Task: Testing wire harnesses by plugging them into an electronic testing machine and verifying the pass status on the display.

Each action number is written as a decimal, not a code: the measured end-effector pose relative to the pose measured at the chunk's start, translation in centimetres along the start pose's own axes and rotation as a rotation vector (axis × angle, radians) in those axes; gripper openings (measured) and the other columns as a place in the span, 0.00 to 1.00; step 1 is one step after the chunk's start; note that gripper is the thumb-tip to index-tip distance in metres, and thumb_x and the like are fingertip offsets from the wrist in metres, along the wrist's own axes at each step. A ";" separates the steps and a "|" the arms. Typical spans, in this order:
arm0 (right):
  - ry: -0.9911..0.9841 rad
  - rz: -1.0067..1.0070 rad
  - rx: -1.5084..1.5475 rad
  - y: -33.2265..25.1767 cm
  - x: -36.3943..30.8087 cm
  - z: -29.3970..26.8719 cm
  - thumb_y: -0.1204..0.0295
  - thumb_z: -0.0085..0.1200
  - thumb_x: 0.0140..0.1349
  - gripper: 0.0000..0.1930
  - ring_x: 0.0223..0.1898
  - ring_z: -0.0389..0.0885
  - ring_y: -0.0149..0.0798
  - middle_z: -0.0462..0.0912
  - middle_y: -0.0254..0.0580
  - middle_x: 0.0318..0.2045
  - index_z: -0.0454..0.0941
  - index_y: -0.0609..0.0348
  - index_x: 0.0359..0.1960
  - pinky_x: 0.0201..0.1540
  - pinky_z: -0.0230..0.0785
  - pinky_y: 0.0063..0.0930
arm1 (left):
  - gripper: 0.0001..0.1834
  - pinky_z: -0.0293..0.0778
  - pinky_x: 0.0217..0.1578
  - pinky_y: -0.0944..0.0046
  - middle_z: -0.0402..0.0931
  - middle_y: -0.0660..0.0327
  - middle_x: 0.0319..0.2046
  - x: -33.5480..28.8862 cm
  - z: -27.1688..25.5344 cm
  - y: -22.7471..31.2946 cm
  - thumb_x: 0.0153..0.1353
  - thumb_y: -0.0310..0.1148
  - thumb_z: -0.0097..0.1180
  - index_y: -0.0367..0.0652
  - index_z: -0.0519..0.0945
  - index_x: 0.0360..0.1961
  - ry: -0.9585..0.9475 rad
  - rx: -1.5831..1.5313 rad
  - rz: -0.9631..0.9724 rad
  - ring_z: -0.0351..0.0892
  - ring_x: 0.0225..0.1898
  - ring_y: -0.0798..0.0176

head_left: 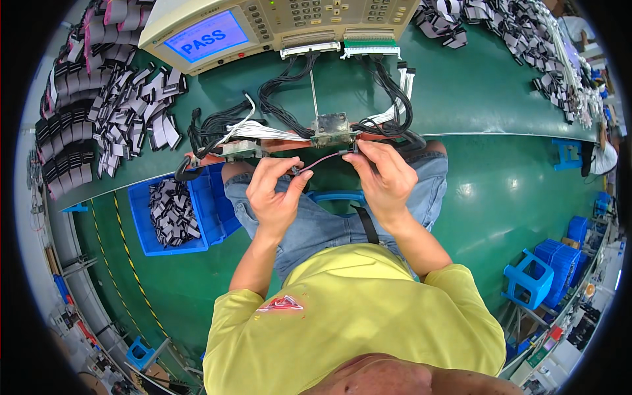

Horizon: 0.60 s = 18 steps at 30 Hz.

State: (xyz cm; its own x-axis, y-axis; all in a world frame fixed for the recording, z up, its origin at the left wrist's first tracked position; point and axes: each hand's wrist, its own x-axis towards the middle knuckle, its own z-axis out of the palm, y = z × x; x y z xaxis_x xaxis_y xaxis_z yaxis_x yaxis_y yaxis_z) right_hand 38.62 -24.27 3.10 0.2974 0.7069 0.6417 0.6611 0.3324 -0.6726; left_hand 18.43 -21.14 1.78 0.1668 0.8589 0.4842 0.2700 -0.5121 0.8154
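A short ribbon cable point(321, 159) with a pinkish edge bows between my two hands, just in front of the bench edge. My left hand point(273, 192) pinches its left end between thumb and fingers. At the other end, my right hand point(384, 179) grips a small black connector. Just beyond the cable sits a clear test fixture block point(331, 129), close to my right fingertips; whether the connector touches it I cannot tell. Another fixture block point(242, 150) stands left of it. Black and white wire bundles point(286, 89) run from the fixtures to a beige cable tester point(276, 33) with a lit blue screen.
Heaps of grey ribbon cables point(131, 112) cover the bench's left side, with further piles point(507, 39) at the far right. Below the bench edge at left stands a blue bin point(139, 227) containing several cables. Blue stools point(528, 280) are on the green floor at right.
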 end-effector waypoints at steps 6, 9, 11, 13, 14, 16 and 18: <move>-0.016 -0.034 -0.024 0.0 0.2 0.0 0.79 0.77 0.50 0.13 0.33 0.90 0.44 0.89 0.46 0.35 0.87 0.64 0.37 0.34 0.82 0.30 | 0.18 0.77 0.37 0.68 0.82 0.56 0.39 -0.2 -0.1 -0.2 0.55 0.17 0.75 0.34 0.85 0.48 -0.003 -0.012 -0.021 0.85 0.38 0.63; -0.015 -0.022 -0.032 0.0 0.2 0.1 0.79 0.77 0.49 0.13 0.32 0.89 0.43 0.89 0.46 0.35 0.87 0.64 0.37 0.34 0.82 0.30 | 0.18 0.78 0.38 0.68 0.82 0.56 0.39 -0.1 0.0 -0.1 0.55 0.18 0.75 0.34 0.85 0.47 0.000 -0.035 -0.026 0.85 0.38 0.63; -0.009 -0.021 -0.028 0.1 0.2 0.2 0.79 0.77 0.49 0.13 0.32 0.89 0.43 0.89 0.46 0.35 0.87 0.64 0.37 0.33 0.82 0.30 | 0.18 0.78 0.37 0.68 0.83 0.56 0.39 0.0 0.0 0.0 0.55 0.18 0.75 0.34 0.85 0.47 -0.005 -0.014 -0.017 0.85 0.38 0.63; -0.001 0.002 -0.007 0.2 0.2 0.2 0.81 0.76 0.49 0.13 0.32 0.89 0.43 0.88 0.46 0.34 0.86 0.64 0.37 0.33 0.82 0.31 | 0.18 0.78 0.37 0.68 0.83 0.56 0.39 -0.1 0.1 -0.1 0.55 0.18 0.75 0.34 0.85 0.47 -0.003 -0.012 -0.018 0.84 0.38 0.63; -0.001 0.002 -0.006 0.1 0.3 0.3 0.81 0.76 0.49 0.13 0.32 0.89 0.43 0.88 0.46 0.34 0.86 0.64 0.37 0.33 0.82 0.31 | 0.18 0.77 0.37 0.68 0.83 0.56 0.39 -0.1 0.1 -0.2 0.55 0.18 0.75 0.34 0.85 0.47 -0.001 -0.009 -0.016 0.84 0.38 0.63; 0.009 0.038 -0.002 0.1 0.6 0.6 0.83 0.75 0.48 0.13 0.31 0.88 0.43 0.88 0.46 0.33 0.86 0.64 0.36 0.32 0.82 0.32 | 0.18 0.78 0.36 0.66 0.83 0.56 0.37 0.0 0.3 0.1 0.54 0.20 0.76 0.36 0.86 0.47 0.018 -0.010 -0.032 0.84 0.35 0.62; 0.015 0.030 -0.014 0.2 0.6 0.8 0.84 0.75 0.48 0.13 0.31 0.88 0.43 0.87 0.46 0.33 0.85 0.64 0.36 0.31 0.81 0.32 | 0.19 0.79 0.34 0.65 0.84 0.56 0.35 0.1 0.5 0.1 0.52 0.21 0.77 0.38 0.86 0.46 0.040 -0.011 -0.045 0.84 0.33 0.61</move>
State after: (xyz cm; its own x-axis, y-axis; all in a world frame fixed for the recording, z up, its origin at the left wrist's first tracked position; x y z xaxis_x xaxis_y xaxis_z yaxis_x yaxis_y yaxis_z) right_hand 38.39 -23.29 3.04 0.3275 0.7072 0.6265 0.6613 0.3020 -0.6866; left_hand 19.00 -21.08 1.77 0.1163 0.8808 0.4589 0.2659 -0.4728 0.8401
